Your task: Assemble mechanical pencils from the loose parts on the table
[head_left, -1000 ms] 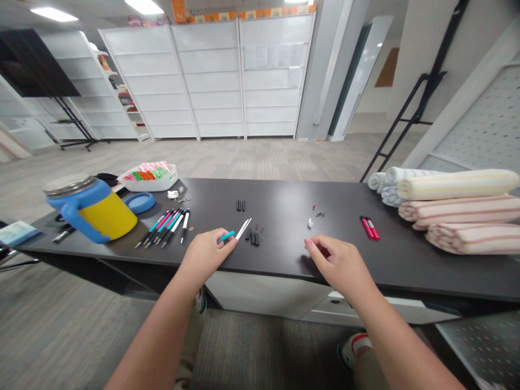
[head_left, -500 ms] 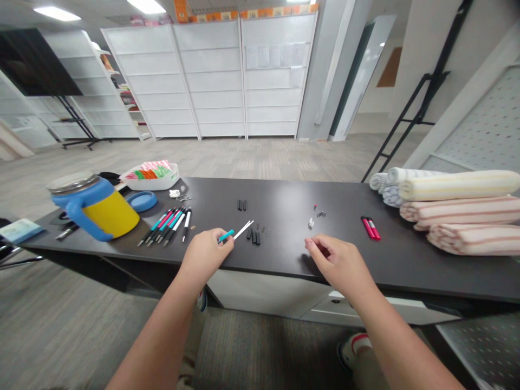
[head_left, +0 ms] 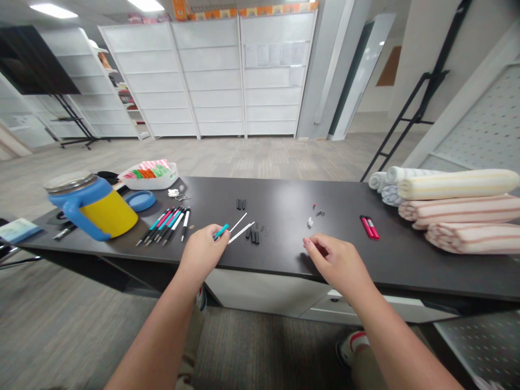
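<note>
My left hand (head_left: 202, 251) is closed on a short teal pen part (head_left: 221, 231) near the front edge of the dark table (head_left: 284, 254). Just right of it lie two thin white refills (head_left: 240, 227) and a few small black pen pieces (head_left: 252, 236). My right hand (head_left: 331, 258) rests on the table with its fingers curled; whether anything is inside them is hidden. Small white and grey parts (head_left: 313, 217) lie just beyond it. Two red pens (head_left: 369, 227) lie further right.
A row of several assembled pens (head_left: 166, 224) lies left of my left hand. A yellow and blue jug (head_left: 91, 206), a blue lid (head_left: 140, 200) and a white tray (head_left: 149, 176) stand at the left. Rolled towels (head_left: 455, 208) are stacked at the right end.
My left hand has pulled the teal part a little to the left and tilted it. The two white refills now lie apart on the table. My right hand has stayed put.
</note>
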`<action>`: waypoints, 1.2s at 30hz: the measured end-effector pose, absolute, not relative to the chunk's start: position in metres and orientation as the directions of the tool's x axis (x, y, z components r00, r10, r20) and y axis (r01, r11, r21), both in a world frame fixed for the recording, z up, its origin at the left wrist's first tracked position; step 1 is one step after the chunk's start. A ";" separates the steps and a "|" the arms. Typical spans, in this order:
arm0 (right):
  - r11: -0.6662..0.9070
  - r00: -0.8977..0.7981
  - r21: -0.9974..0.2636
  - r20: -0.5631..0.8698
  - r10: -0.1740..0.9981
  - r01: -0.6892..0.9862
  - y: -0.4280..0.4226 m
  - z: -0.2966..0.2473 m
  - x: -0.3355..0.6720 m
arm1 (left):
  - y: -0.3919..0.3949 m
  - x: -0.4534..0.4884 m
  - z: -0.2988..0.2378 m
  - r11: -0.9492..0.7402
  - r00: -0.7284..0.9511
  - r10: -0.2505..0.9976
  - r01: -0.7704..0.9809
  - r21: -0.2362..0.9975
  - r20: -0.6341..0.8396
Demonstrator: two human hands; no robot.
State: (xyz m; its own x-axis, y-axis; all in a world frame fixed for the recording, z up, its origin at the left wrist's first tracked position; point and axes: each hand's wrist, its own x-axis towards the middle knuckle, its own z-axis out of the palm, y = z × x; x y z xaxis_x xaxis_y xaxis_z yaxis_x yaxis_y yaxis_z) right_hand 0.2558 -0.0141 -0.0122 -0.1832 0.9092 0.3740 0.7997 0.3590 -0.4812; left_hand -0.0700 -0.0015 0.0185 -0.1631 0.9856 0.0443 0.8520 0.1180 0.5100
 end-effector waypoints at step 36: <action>0.393 -0.279 -0.394 0.317 0.906 0.831 -0.004 -0.012 0.266 | -0.009 -0.021 -0.005 -0.026 0.359 0.929 -0.177 0.984 0.090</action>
